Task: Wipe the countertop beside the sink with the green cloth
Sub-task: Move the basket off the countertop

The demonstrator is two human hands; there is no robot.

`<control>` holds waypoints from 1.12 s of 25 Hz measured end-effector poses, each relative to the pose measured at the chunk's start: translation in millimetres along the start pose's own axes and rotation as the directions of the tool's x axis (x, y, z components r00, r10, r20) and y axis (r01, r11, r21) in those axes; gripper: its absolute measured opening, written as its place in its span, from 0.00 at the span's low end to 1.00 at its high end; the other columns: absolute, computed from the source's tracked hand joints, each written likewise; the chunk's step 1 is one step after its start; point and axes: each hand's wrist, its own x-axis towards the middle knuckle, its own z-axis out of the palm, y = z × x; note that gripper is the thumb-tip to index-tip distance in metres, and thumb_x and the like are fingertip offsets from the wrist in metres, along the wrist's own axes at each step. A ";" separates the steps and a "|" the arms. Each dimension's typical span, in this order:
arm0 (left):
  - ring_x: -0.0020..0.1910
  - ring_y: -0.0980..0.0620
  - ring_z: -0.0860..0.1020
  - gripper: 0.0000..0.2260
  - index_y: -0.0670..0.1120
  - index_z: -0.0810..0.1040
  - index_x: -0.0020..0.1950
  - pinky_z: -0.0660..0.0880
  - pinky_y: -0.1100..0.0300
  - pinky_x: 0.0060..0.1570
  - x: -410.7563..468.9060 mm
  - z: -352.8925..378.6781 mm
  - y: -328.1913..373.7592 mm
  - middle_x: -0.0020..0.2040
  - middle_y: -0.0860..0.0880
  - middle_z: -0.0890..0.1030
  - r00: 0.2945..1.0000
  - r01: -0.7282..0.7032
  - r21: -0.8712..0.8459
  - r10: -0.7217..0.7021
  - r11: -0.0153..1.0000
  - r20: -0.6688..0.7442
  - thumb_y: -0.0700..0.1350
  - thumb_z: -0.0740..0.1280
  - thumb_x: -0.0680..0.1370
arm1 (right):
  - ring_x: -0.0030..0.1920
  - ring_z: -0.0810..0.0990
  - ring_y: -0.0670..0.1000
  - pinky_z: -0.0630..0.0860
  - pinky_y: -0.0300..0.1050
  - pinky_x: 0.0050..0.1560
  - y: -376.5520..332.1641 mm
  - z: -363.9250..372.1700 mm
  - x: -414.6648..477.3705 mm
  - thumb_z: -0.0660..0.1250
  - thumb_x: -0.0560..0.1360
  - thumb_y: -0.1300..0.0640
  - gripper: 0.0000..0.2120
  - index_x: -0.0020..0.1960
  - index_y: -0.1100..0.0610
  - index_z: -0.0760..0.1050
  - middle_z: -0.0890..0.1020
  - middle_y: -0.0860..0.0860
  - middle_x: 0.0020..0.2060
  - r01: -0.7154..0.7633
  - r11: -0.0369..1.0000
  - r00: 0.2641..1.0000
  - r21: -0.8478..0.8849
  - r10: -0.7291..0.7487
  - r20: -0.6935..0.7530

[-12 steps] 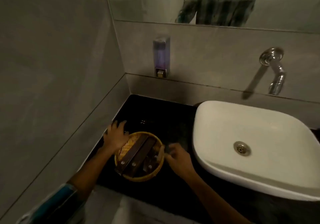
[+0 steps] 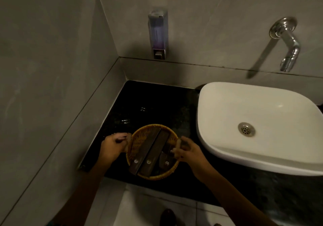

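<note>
A round wicker basket (image 2: 139,138) with several dark flat packets (image 2: 153,152) in it stands on the black countertop (image 2: 157,103) left of the white sink (image 2: 262,147). My left hand (image 2: 113,147) grips the basket's left rim. My right hand (image 2: 188,151) grips its right rim. No green cloth is visible anywhere in the view.
A soap dispenser (image 2: 157,33) hangs on the back wall above the counter. A chrome tap (image 2: 288,42) juts out over the sink. Grey tiled walls close the counter on the left and the back. The floor shows below the counter's front edge.
Both hands have closed on the basket's rim; before, the left hand lay spread over the left edge and the right was just reaching the right edge.
</note>
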 end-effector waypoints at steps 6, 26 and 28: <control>0.46 0.57 0.79 0.15 0.44 0.78 0.62 0.77 0.63 0.44 -72.7 65.6 15.0 0.47 0.50 0.81 0.985 -0.065 -0.024 0.068 0.998 0.157 0.39 0.70 0.75 | 0.42 0.84 0.49 0.79 0.37 0.34 31.6 -75.2 -61.8 0.68 0.74 0.68 0.26 0.70 0.58 0.68 0.83 0.55 0.46 0.018 1.000 0.970 0.003 -0.017 -0.243; 0.54 0.54 0.75 0.14 0.51 0.76 0.59 0.77 0.55 0.55 -212.2 347.2 186.1 0.54 0.58 0.75 0.774 -0.634 0.133 0.623 0.762 0.118 0.39 0.68 0.76 | 0.31 0.80 0.45 0.74 0.40 0.36 46.7 -397.9 -157.0 0.69 0.74 0.65 0.09 0.43 0.50 0.78 0.80 0.51 0.32 0.162 0.962 0.810 -0.221 -0.258 -0.527; 0.53 0.55 0.75 0.12 0.47 0.77 0.58 0.76 0.61 0.52 -235.3 405.3 215.9 0.54 0.55 0.78 0.605 -0.789 0.037 0.766 0.613 0.217 0.38 0.68 0.75 | 0.33 0.78 0.47 0.74 0.44 0.42 43.3 -470.6 -177.1 0.70 0.73 0.64 0.06 0.44 0.54 0.78 0.79 0.54 0.32 0.149 0.947 0.694 -0.285 -0.305 -0.653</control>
